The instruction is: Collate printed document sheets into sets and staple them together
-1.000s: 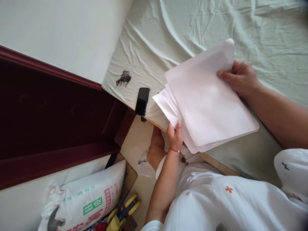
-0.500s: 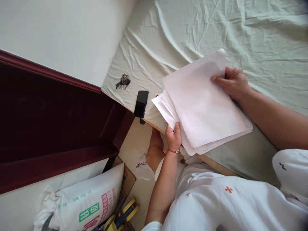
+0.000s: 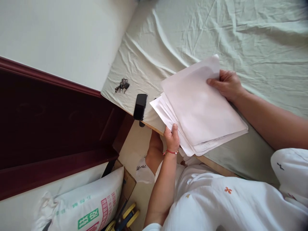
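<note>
A stack of white paper sheets (image 3: 199, 109) is held over the near edge of the bed (image 3: 252, 41), just above its pale green sheet. The pages are loosely fanned, with staggered corners showing at the left end. The top sheet is blank and slightly bowed, its far corner lifted. Faint printed lines can be seen along the lower right edge.

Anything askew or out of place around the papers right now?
Yes. The stack of papers is fanned unevenly, with lower sheets sticking out past the top one near the left hand; the right hand grips the far edge. The black phone overhangs the bed edge. Keys lie loose nearby.
</note>
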The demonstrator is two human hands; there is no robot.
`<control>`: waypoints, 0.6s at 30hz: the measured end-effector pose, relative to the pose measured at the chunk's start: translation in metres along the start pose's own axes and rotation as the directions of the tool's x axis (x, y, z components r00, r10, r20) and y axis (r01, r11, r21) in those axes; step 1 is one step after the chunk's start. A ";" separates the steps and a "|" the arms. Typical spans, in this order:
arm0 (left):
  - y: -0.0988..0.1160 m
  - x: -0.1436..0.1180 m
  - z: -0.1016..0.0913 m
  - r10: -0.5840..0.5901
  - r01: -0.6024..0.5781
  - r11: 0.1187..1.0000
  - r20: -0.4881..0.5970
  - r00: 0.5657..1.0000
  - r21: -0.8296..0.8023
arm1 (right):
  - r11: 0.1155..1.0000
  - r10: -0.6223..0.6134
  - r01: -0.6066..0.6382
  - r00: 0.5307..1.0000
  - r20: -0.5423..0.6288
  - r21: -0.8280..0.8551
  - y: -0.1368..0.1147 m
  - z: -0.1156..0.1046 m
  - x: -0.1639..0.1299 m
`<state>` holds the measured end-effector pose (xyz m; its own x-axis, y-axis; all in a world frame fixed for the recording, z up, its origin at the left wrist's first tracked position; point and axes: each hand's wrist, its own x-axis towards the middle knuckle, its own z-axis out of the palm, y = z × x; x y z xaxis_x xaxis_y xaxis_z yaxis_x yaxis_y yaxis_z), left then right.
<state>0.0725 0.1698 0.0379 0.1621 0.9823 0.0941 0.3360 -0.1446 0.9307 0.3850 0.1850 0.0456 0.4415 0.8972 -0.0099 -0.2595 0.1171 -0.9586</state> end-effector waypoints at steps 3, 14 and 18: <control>0.004 -0.003 0.002 0.008 -0.008 1.000 -0.030 1.000 -0.012 | 0.999 -0.041 0.041 0.999 -0.009 -0.011 0.000 -0.002 0.001; 0.007 -0.003 0.004 -0.100 0.095 0.991 -0.044 0.994 -0.096 | 0.976 0.070 -0.008 0.956 -0.283 0.216 -0.011 -0.012 0.015; 0.010 -0.003 0.006 -0.165 0.156 0.973 -0.041 0.985 -0.170 | 0.958 0.158 -0.087 0.956 -0.249 0.274 -0.017 -0.018 0.018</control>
<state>0.0810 0.1644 0.0444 0.0662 0.9967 -0.0460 0.1941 0.0324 0.9804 0.4128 0.1920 0.0572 0.5944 0.7701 -0.2318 -0.5221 0.1503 -0.8395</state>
